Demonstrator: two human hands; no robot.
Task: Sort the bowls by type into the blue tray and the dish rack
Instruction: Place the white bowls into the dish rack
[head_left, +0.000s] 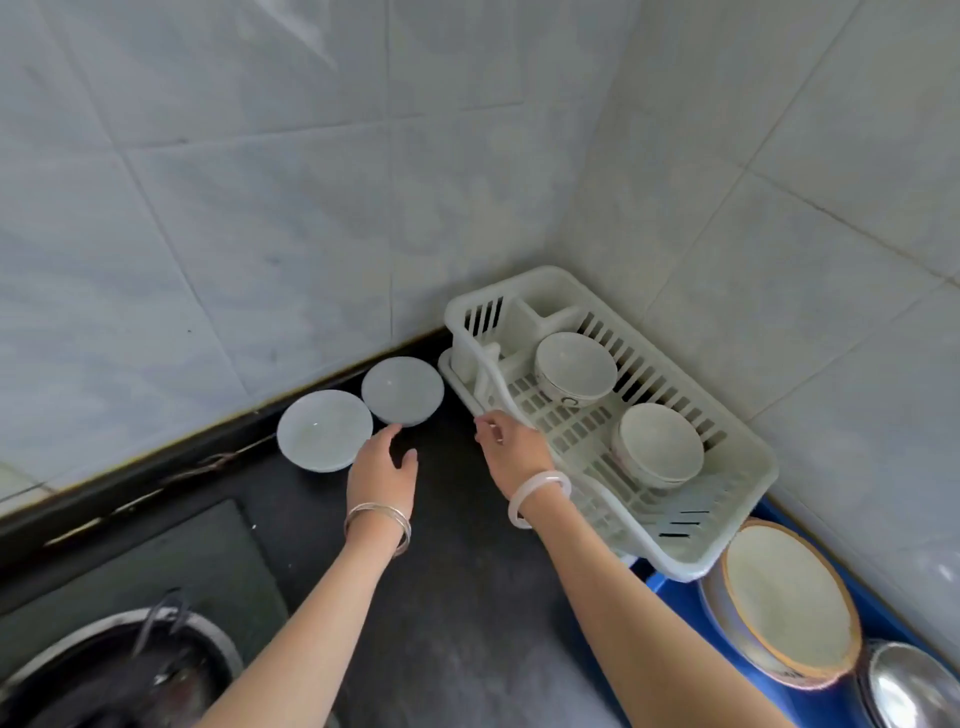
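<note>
Two pale glass bowls stand on the dark counter by the wall, one at the left (323, 430) and one to its right (402, 391). My left hand (383, 467) hovers open just in front of them, fingertips near both rims. A white plastic dish rack (737, 525) sits in the corner and holds two white ceramic bowls, one at the back (575, 368) and one in front (657, 442). My right hand (511, 446) is at the rack's front rim, fingers curled at its edge. The blue tray (675, 597) lies under the rack's near end.
A large cream bowl with a brown rim (787, 603) rests on the blue tray, with a steel bowl (914, 686) beside it. A black wok (119, 675) sits on the stove at the bottom left. Tiled walls close the corner.
</note>
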